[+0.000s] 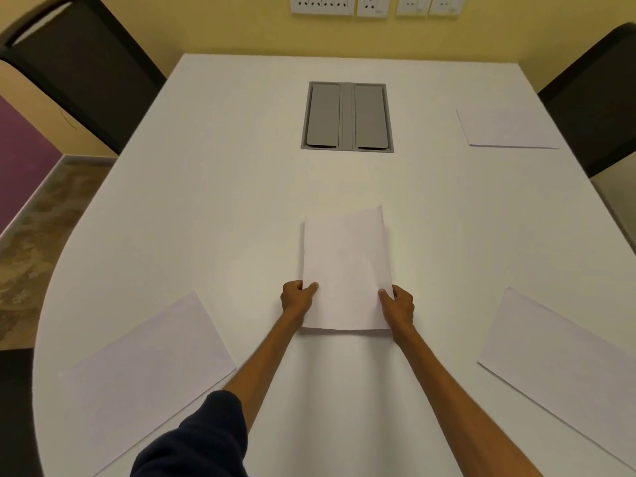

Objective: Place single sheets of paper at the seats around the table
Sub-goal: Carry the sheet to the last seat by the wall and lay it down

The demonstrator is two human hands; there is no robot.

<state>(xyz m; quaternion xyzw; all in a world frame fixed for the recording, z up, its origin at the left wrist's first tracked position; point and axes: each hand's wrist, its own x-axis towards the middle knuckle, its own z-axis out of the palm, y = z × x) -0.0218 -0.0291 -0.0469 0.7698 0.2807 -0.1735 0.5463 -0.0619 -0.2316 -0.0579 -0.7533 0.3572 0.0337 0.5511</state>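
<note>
Both hands (297, 297) (399, 304) pinch paper (346, 270); sheet count unclear.

Grey cable hatch (347, 117), wall sockets (373, 4)

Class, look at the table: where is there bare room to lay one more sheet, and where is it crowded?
Bare: the far left side beside the left chair, left of the grey cable hatch. Crowded: the near end, where the left hand and right hand hold the paper stack between the near-left sheet and near-right sheet.
</note>
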